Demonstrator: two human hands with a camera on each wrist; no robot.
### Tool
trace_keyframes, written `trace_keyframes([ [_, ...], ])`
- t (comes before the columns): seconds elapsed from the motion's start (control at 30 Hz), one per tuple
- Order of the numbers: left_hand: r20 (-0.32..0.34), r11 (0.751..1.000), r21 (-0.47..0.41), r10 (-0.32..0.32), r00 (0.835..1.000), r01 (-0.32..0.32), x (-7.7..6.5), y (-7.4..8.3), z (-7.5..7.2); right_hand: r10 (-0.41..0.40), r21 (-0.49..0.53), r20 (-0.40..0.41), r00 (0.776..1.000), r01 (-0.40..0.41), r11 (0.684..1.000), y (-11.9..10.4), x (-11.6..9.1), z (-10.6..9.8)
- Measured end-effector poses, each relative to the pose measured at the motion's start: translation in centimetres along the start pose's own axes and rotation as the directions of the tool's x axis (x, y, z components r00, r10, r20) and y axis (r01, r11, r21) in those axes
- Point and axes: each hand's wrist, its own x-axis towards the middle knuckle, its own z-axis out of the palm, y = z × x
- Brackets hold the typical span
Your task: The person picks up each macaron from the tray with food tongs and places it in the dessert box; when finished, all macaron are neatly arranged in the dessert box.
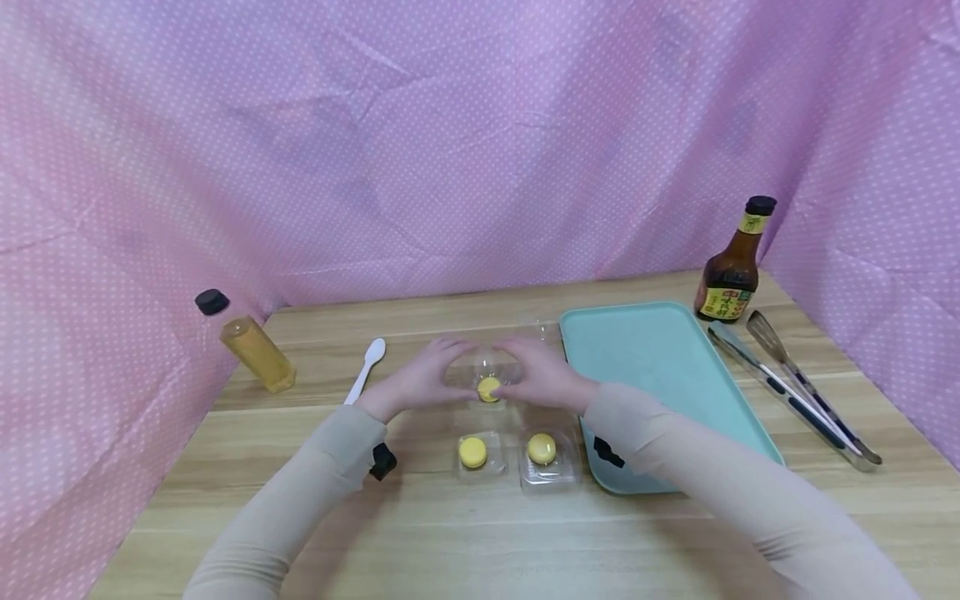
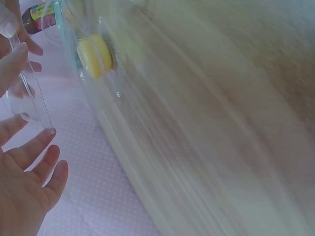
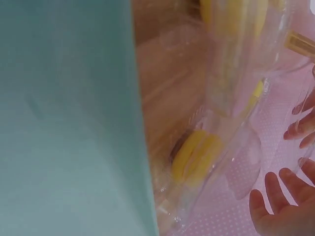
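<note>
My left hand (image 1: 416, 382) and right hand (image 1: 546, 375) reach in from either side over the middle of the table. Between them they hold a clear plastic lid (image 2: 35, 101), each pinching its edge with thumb and fingers. Below the hands is a yellow macaron (image 1: 488, 389) in a clear container. Two more yellow macarons, one at left (image 1: 472, 452) and one at right (image 1: 542, 448), sit nearer the front in clear plastic boxes (image 1: 551, 479). In the right wrist view, the right fingers (image 3: 275, 194) are spread, and their grip is partly cut off.
A pale green tray (image 1: 652, 350) lies right of the boxes. Beyond it are a brown sauce bottle (image 1: 727, 275), tongs (image 1: 795, 400) and a slotted turner (image 1: 768, 337). A white spoon (image 1: 365, 371) and a bottle of amber liquid (image 1: 258, 354) are at left. Another clear plastic piece (image 1: 540, 330) lies behind the right hand.
</note>
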Motion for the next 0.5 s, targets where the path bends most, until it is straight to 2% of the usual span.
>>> trace_keyframes([
  [0.27,0.053,0.999,0.048,-0.004,0.999,0.002,0.2,-0.4,0.5,-0.004,-0.173,0.092,0.996,0.020,0.985,0.5,0.5,0.3],
  [0.5,0.087,0.997,0.075,0.023,0.996,-0.029,0.5,-0.6,1.3,0.030,-0.241,0.152,0.988,0.008,0.970,0.8,0.7,0.8],
])
